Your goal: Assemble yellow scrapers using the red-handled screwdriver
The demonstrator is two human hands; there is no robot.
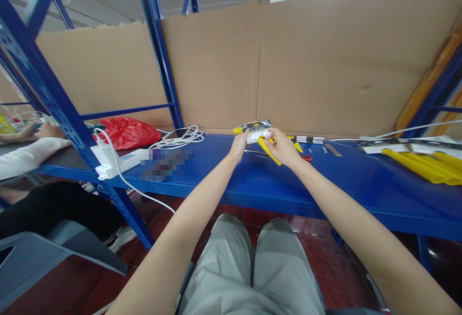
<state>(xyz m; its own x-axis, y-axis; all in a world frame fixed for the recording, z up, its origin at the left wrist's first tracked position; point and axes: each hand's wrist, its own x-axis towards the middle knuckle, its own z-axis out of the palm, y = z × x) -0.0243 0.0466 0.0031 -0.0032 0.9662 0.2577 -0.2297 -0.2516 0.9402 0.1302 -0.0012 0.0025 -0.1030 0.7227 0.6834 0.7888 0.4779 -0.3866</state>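
My left hand (238,145) is closed on the left side of a small clear plastic packet (254,135) with a black and yellow header card (256,125). My right hand (281,145) pinches a flat yellow strip (269,150), which slants down toward me in front of the packet. Whether the strip touches the packet I cannot tell. Beneath my hands, a screwdriver with a red handle (307,158) lies on the blue shelf top (267,175); its thin metal shaft runs left. Another yellow piece (298,146) is just behind my right hand.
Black-and-white pieces (309,139), a flat metal strip (332,150) and tiny parts lie to the right. Farther right are yellow pieces with header cards (426,166). At left are a white power strip (122,162), coiled cable (186,135), red bag (126,132) and another person's sleeve (32,156).
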